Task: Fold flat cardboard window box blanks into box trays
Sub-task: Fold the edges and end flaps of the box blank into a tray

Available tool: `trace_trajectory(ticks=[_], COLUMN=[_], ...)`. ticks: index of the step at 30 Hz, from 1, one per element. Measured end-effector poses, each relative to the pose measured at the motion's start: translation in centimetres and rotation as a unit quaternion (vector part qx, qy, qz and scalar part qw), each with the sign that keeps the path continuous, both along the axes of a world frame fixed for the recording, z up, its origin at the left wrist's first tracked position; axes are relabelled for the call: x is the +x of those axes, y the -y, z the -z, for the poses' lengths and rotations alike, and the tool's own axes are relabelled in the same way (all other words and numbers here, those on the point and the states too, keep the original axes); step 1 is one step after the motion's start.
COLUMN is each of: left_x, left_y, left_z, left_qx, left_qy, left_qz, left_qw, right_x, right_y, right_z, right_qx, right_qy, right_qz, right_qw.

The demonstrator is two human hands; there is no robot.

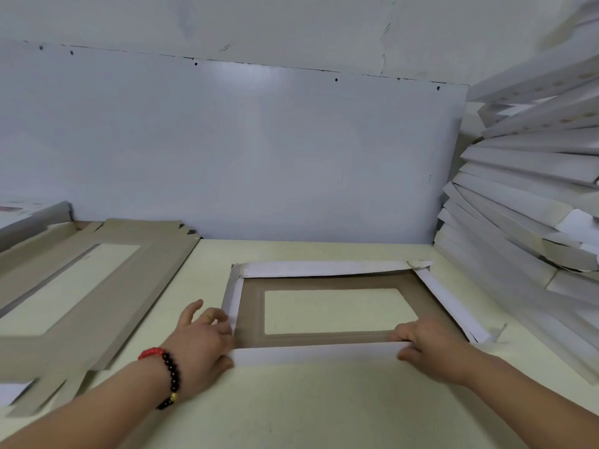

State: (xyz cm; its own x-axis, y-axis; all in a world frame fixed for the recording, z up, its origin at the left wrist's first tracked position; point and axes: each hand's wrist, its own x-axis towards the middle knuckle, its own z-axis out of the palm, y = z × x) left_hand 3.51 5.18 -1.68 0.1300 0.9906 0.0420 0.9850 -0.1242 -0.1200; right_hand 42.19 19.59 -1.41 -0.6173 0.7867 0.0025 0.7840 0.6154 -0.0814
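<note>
Scene: a person works at a pale table (324, 409) set against a grey wall panel (259, 150), both forearms reaching in from the near edge.
Box tray: a half-formed window box tray (327, 338) sits at the middle of the table, brown inside face up, its white walls raised on all four sides and the table showing through the rectangular window.
Left hand: the left hand (202, 343) is at the tray's near left corner, thumb against the end of the near wall, fingers (215, 315) loosely curled against the left wall; whether they pinch it cannot be told.
Right hand: the right hand (431, 346) pinches the near wall toward its right end, fingers curled over the top edge inside, thumb on the outer face.
Wrist: a bracelet (167, 372) of red and dark beads circles the left wrist.
Flat blanks: a pile of unfolded grey-brown window blanks (107, 286) lies at the left, just beside the tray.
Finished stock: a leaning stack of folded white trays (525, 196) rises at the far right.
</note>
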Motion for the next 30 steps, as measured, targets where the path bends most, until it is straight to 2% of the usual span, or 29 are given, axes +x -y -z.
trace_trajectory(ticks=[6, 11, 15, 30], left_x=[0.5, 8.6, 14.0, 12.5], left_y=[-2.0, -3.5, -4.6, -5.3], left_z=[0.4, 1.1, 1.2, 0.7], left_qx=[-0.012, 0.023, 0.018, 0.041], left_qy=[-0.033, -0.023, -0.017, -0.055], left_qz=[-0.037, 0.004, 0.014, 0.045], left_qw=[0.999, 0.999, 1.0, 0.997], right_x=[-1.1, -5.9, -8.6, -3.9], right_y=[0.9, 2.6, 3.4, 4.1], right_z=[0.0, 0.8, 1.3, -0.3], right_qx=[0.018, 0.066, 0.099, 0.075], right_qy=[0.027, 0.1, 0.114, 0.1], right_qz=[-0.003, -0.044, -0.071, -0.004], right_qw=[0.999, 0.992, 0.986, 0.992])
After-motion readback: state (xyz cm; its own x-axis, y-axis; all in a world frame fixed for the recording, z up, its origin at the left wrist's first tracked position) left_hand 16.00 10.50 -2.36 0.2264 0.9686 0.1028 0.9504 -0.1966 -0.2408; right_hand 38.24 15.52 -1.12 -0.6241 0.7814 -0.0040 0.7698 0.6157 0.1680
